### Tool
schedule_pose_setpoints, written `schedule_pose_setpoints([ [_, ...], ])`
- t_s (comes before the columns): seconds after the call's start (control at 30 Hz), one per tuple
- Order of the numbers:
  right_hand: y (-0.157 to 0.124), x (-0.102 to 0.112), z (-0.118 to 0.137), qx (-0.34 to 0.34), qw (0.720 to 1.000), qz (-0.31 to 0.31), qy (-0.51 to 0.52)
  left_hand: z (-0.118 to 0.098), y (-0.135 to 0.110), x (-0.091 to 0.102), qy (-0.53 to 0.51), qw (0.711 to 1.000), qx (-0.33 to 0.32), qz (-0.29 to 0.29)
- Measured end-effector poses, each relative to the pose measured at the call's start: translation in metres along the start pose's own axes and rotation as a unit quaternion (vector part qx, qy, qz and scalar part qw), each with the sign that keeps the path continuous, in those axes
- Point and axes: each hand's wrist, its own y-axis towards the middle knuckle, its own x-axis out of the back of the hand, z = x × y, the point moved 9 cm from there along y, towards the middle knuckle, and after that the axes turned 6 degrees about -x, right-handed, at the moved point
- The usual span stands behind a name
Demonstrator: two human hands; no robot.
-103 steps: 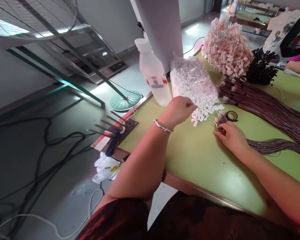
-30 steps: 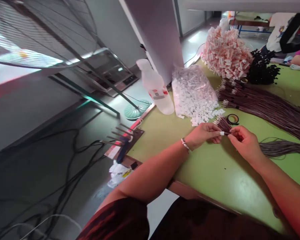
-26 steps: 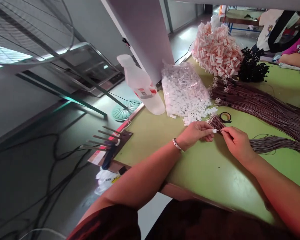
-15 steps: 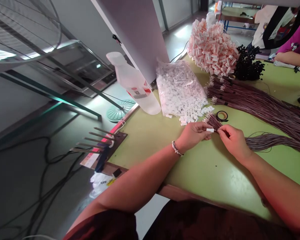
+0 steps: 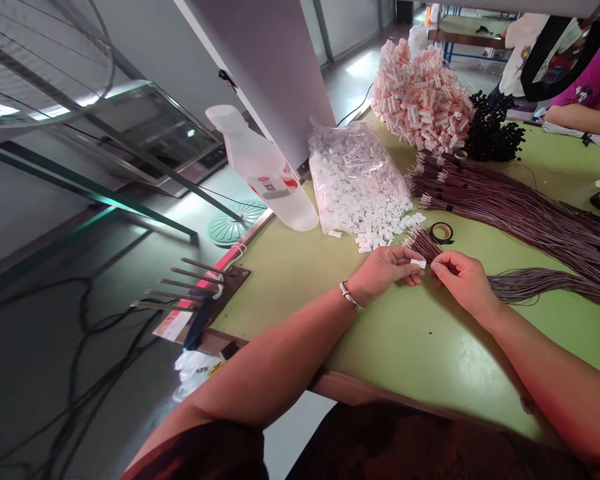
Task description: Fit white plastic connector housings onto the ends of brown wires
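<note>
Between the thumb and fingers of my left hand (image 5: 386, 272) is a small white plastic connector housing (image 5: 418, 264). Close to its right end, my right hand (image 5: 459, 275) is pinched; a thin wire seems to be in it, though the fingertips mostly cover it. Just behind both hands lies a bundle of dark wires (image 5: 422, 243) with pale terminal tips. More dark wires (image 5: 535, 283) run off to the right past my right wrist. Loose white housings (image 5: 375, 237) spill from a clear plastic bag (image 5: 357, 173) beyond my left hand.
A black tape roll (image 5: 441, 233) sits behind my right hand. Thick wire bundles (image 5: 510, 200), pink-white connectors (image 5: 425, 100) and black parts (image 5: 495, 127) fill the back right. A white bottle (image 5: 267, 170) and a pronged metal rack (image 5: 225, 290) stand left. Another person's arm (image 5: 587, 113) rests far right.
The white housing has tilted slightly and now sits a little lower in my left fingers. The wire visible between the hands before is now mostly hidden. The view has shifted slightly.
</note>
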Motion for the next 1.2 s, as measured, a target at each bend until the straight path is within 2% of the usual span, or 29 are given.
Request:
schedule_pose_setpoints([
  [0.13,-0.001,0.000,0.003,0.011,1.000,-0.004,-0.003,0.001,0.001,0.000,-0.002,1.000,0.007,0.007],
  [0.3,-0.005,0.001,0.017,0.089,0.988,-0.037,-0.125,-0.001,-0.001,-0.002,0.025,1.000,0.008,-0.009],
  [0.43,-0.006,-0.003,0.020,0.124,0.976,-0.040,-0.177,0.003,-0.002,-0.005,0.041,0.999,0.012,-0.017],
  [0.57,-0.005,-0.005,0.019,0.127,0.970,-0.042,-0.204,0.007,-0.001,-0.008,0.049,0.999,0.013,-0.016],
  [0.67,-0.004,-0.006,0.017,0.113,0.971,-0.021,-0.210,0.006,-0.003,-0.007,0.066,0.998,0.022,-0.005],
  [0.77,-0.004,-0.011,0.013,0.090,0.972,0.056,-0.211,0.003,-0.007,-0.007,0.120,0.991,0.041,0.042],
  [0.87,-0.003,-0.017,0.009,0.070,0.973,0.129,-0.176,0.003,-0.017,-0.015,0.224,0.960,0.067,0.151],
  [0.93,0.002,-0.010,0.006,0.048,0.985,0.095,-0.138,-0.001,-0.024,-0.024,0.299,0.925,0.045,0.232],
  [1.0,0.007,-0.004,0.001,0.031,0.990,0.048,-0.130,-0.013,-0.029,-0.028,0.361,0.894,-0.004,0.265],
  [1.03,0.009,-0.005,-0.001,0.030,0.989,0.039,-0.140,-0.022,-0.029,-0.024,0.391,0.887,-0.029,0.246],
  [1.07,0.009,-0.007,-0.002,0.036,0.986,0.043,-0.155,-0.036,-0.027,-0.013,0.422,0.884,-0.055,0.191],
  [1.1,0.009,-0.011,-0.003,0.047,0.983,0.053,-0.171,-0.055,-0.026,0.004,0.452,0.883,-0.084,0.097],
  [1.13,0.009,-0.013,-0.004,0.062,0.980,0.055,-0.183,-0.081,-0.029,0.029,0.474,0.871,-0.123,-0.035],
  [1.17,0.008,-0.014,-0.004,0.076,0.977,0.055,-0.191,-0.108,-0.040,0.057,0.483,0.839,-0.166,-0.188],
  [1.2,0.007,-0.014,-0.004,0.090,0.975,0.052,-0.197,-0.133,-0.060,0.085,0.473,0.785,-0.207,-0.341],
])
